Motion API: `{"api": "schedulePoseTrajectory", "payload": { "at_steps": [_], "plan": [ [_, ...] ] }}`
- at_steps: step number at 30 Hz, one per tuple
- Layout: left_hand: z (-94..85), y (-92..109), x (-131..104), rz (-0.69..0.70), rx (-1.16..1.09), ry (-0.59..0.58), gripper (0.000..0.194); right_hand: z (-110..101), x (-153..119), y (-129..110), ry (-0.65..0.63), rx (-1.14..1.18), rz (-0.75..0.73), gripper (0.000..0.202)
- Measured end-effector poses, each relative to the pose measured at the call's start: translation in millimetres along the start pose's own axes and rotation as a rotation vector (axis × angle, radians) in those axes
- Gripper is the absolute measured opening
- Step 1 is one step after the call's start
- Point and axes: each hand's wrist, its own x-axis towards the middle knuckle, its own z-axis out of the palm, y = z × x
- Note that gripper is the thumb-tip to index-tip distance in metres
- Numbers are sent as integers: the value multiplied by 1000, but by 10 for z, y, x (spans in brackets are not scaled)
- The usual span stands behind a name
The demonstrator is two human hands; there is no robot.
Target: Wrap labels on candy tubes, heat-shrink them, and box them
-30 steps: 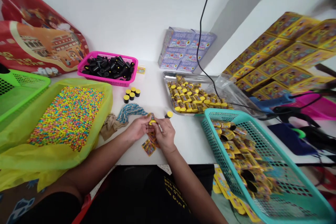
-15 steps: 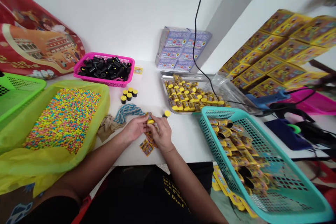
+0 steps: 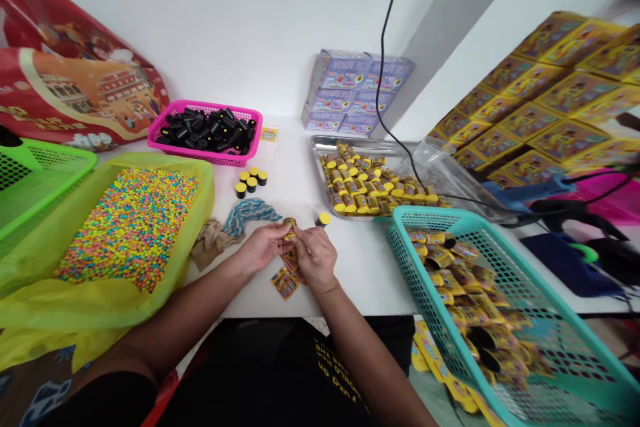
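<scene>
Yellow plastic lines the container of multicoloured candy beads (image 3: 130, 223) at the left of the white table (image 3: 295, 167). Behind it stands a pink basket (image 3: 207, 133) of black tubes, with four yellow-capped black tubes (image 3: 251, 180) upright just in front of it. A blue-and-white cloth (image 3: 247, 211) lies near the centre.

Left forearm enters from the lower left, angled up and to the right. The left hand (image 3: 263, 247) has its fingers curled, with the fingertips pinching a small yellow-labelled tube (image 3: 289, 228) from the left. Right forearm enters from the lower centre. The right hand (image 3: 315, 257) meets the left; its thumb and forefinger close on the same tube from the right. Both grips are narrow and hold the tube just above the table. Loose yellow labels (image 3: 285, 280) lie on the table directly below the hands.

One yellow-capped tube (image 3: 323, 219) stands just right of the hands. Further right, a metal tray (image 3: 350, 143) and a teal basket (image 3: 440, 217) contain labelled tubes.
</scene>
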Motion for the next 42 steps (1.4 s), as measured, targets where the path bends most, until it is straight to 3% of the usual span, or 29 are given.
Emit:
{"api": "schedulePoseTrajectory", "payload": {
  "at_steps": [5, 10, 16, 20, 25, 28, 30, 32, 36, 39, 42],
  "plan": [
    [-3, -6, 4, -20, 28, -3, 9, -7, -25, 29, -11, -41, 15, 20],
    [33, 5, -12, 60, 17, 34, 18, -36, -11, -35, -60, 12, 105, 20],
    [89, -15, -43, 211, 63, 93, 28, -8, -5, -83, -140, -91, 99, 41],
    [116, -47, -110, 256, 192, 63, 34, 39, -17, -126, -122, -205, 126, 29],
    [116, -68, -88, 336, 274, 56, 38, 78, 43, -154, -237, -424, 130, 23],
    [115, -55, -81, 305, 340, 56, 43, -62, 77, -193, -234, -449, 174, 21],
    [111, -27, -109, 249, 433, 30, 53, -313, 69, -249, -150, -388, 218, 22],
    [100, 6, -129, 223, 536, 26, 63, -709, 53, -281, -18, -325, 289, 24],
    [63, 22, -94, 276, 755, 98, 56, -1788, 64, -169, 154, -490, 555, 22],
    [34, -30, -57, 303, 951, 65, 48, -2587, 66, 33, 191, -697, 831, 26],
    [8, -90, -57, 394, 1160, 23, 44, -3153, -8, 285, 159, -860, 976, 29]
  ]
}}
